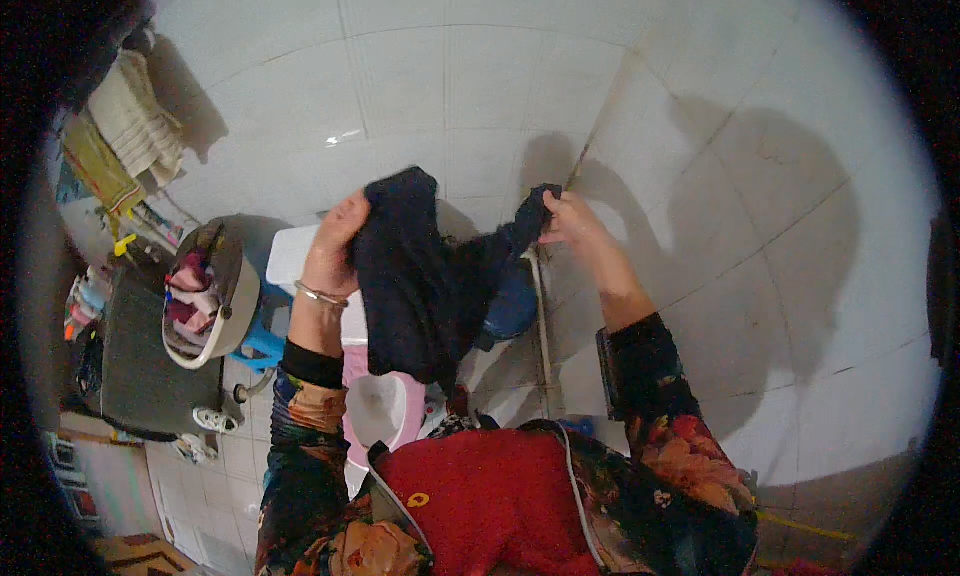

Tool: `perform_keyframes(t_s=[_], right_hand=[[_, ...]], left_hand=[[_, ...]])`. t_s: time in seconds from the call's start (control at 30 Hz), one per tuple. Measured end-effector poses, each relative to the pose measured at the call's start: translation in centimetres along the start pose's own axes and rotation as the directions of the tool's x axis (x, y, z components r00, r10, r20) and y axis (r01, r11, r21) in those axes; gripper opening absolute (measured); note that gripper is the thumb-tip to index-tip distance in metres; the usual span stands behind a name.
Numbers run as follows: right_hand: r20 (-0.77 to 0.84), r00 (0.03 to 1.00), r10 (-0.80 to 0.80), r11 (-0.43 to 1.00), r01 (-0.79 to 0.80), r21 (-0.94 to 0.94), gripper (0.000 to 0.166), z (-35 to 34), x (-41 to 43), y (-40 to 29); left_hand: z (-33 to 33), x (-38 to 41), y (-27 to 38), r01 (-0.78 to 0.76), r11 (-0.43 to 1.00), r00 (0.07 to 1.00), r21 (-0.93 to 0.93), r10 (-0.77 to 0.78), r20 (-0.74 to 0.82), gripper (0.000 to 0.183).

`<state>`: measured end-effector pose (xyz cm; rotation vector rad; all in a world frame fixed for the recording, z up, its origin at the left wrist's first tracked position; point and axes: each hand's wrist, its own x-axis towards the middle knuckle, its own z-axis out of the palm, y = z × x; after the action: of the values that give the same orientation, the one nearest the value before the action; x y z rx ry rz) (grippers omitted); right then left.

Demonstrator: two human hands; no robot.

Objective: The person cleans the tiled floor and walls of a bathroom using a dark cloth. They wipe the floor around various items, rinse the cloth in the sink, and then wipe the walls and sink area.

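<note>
A black cloth garment point(420, 291) hangs stretched between my two hands, in front of a white tiled wall. My left hand point(337, 238) grips its upper left edge, and a silver bangle circles that wrist. At the other side, my right hand point(568, 217) pinches a bunched end of the garment between thumb and fingers. Which garment it is, I cannot tell. Behind and below it are a toilet with a pink seat cover point(412, 411) and a white tank point(289, 257), partly hidden by the cloth and my left arm.
A whitish basket point(251, 291) of crumpled clothes rests on a blue stool point(264, 343) at the left. Towels point(135, 118) hang above it. White shoes point(215, 420) stand on the tiled floor. A blue rounded object point(514, 306) and a pale pipe point(541, 313) are behind the garment.
</note>
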<state>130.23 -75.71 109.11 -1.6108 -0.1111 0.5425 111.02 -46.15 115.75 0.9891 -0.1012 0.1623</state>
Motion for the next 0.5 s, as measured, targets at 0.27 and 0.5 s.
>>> perform_keyframes(t_s=[0.27,0.5], right_hand=[[0.24,0.96,0.144,0.913,-0.035,-0.406,0.04,-8.2,6.7,-5.1],[0.638,0.707,-0.304,0.838,0.517,-0.174,0.066,0.4,5.3,-6.8]], left_hand=[[2.9,9.3,1.9,0.028,0.923,0.956,-0.383,0.087,0.281,0.041],[9.2,17.4,-0.4,0.143,0.98,0.933,0.141,-0.181,0.312,0.036]])
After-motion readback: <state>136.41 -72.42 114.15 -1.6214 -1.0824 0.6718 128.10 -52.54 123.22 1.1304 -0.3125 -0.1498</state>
